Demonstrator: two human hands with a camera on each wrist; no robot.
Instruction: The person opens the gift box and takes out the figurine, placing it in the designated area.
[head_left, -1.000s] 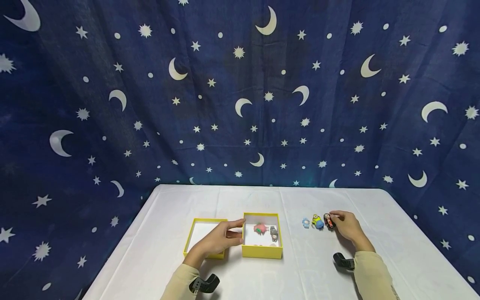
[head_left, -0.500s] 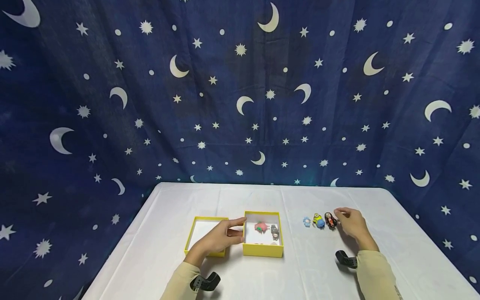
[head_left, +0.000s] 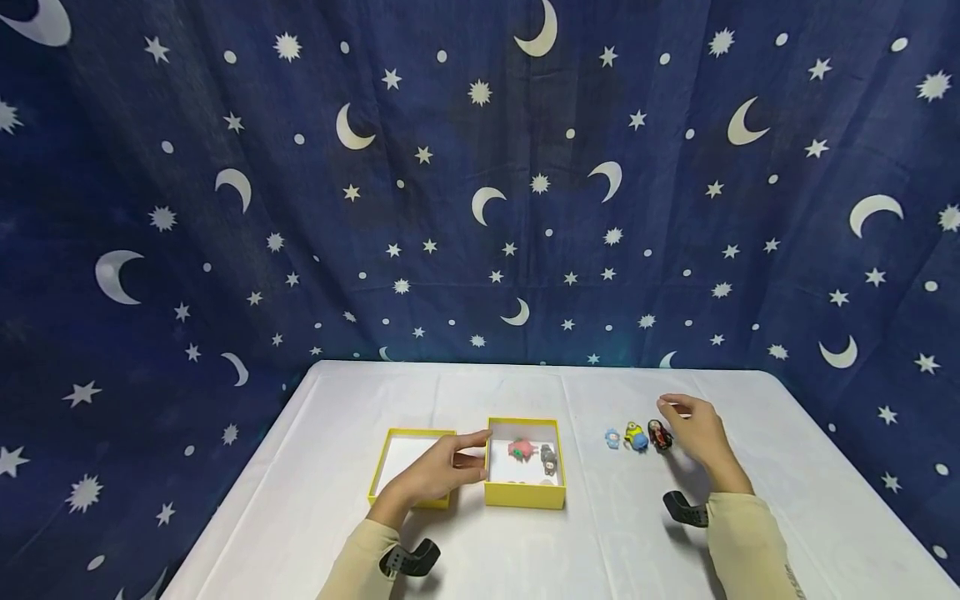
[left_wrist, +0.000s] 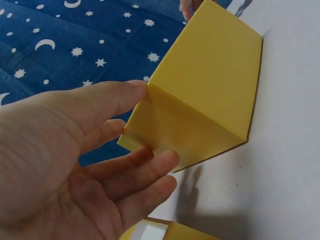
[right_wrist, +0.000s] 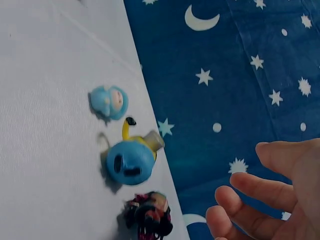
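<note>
Yellow box (head_left: 524,497) on the bench (head_left: 615,550), touched at its left wall by the left hand (head_left: 437,474), fingers loosely extended. Inside the box, pink figurine (head_left: 520,450) and grey figurine (head_left: 548,460)! Left of it, yellow-rimmed tray (head_left: 422,432). Well right of the box, in a row: light-blue figurine (head_left: 612,439), yellow-and-blue figurine (head_left: 637,437), black-and-red figurine (head_left: 659,436). Farther right: right hand (head_left: 697,431), fingers relaxed, holding nothing.

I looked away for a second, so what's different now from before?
The right hand was at the dark-haired doll; now it's let go and moved higher in the head view, holding nothing. The left hand still touches the yellow box; the pink toy and gray toy inside stayed put.
</note>
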